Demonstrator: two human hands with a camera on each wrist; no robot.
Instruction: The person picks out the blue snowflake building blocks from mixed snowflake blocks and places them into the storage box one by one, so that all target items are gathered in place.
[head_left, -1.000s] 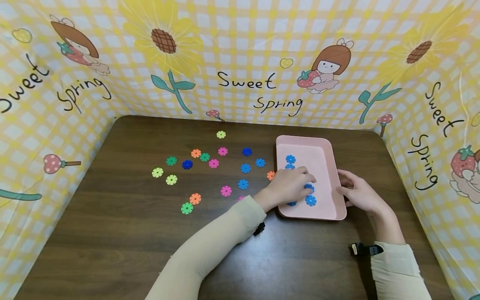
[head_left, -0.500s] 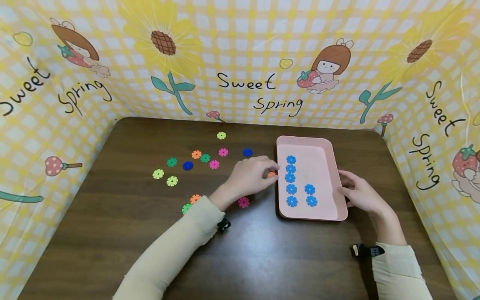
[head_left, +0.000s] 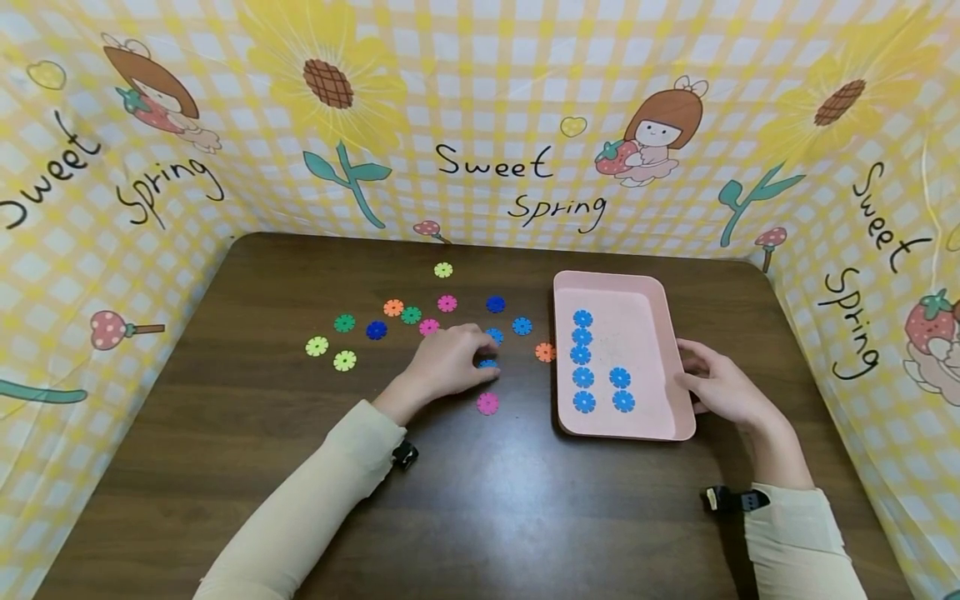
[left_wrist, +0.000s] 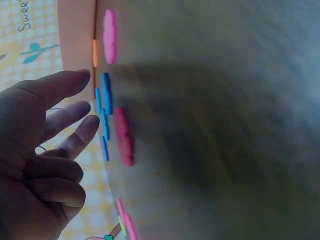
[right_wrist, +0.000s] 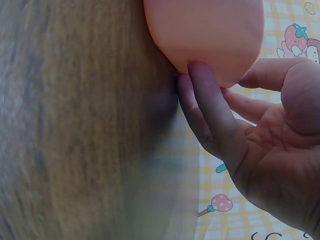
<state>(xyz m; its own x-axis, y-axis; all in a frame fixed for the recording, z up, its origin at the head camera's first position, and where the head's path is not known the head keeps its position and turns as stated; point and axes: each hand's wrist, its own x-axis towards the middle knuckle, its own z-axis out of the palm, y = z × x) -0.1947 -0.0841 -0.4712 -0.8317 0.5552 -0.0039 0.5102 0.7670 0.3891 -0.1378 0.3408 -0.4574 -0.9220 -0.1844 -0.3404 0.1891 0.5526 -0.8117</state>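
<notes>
My left hand (head_left: 446, 367) hovers over the loose discs left of the tray, thumb and fingers apart. A blue interlocking disc (head_left: 488, 364) shows in the gap between thumb and fingertips, on the table. In the left wrist view that blue disc (left_wrist: 107, 94) lies just past the fingertips, with nothing gripped; the ring and little fingers are bent in. My right hand (head_left: 716, 383) holds the right side of the pink tray (head_left: 678, 400). In the right wrist view its fingers press the tray's lower corner (right_wrist: 225, 45). Several blue discs (head_left: 583, 377) lie inside in two columns.
Orange (head_left: 544, 352), pink (head_left: 487, 404), dark blue (head_left: 496, 305), green (head_left: 344, 322) and yellow-green discs (head_left: 344, 361) are scattered left of the tray on the brown table (head_left: 225, 467). A checked cloth (head_left: 480, 100) walls the back and sides.
My left hand has let go of a blue disc in the tray's right column and moved left out of the tray, over the loose discs. The right hand stays at the tray.
</notes>
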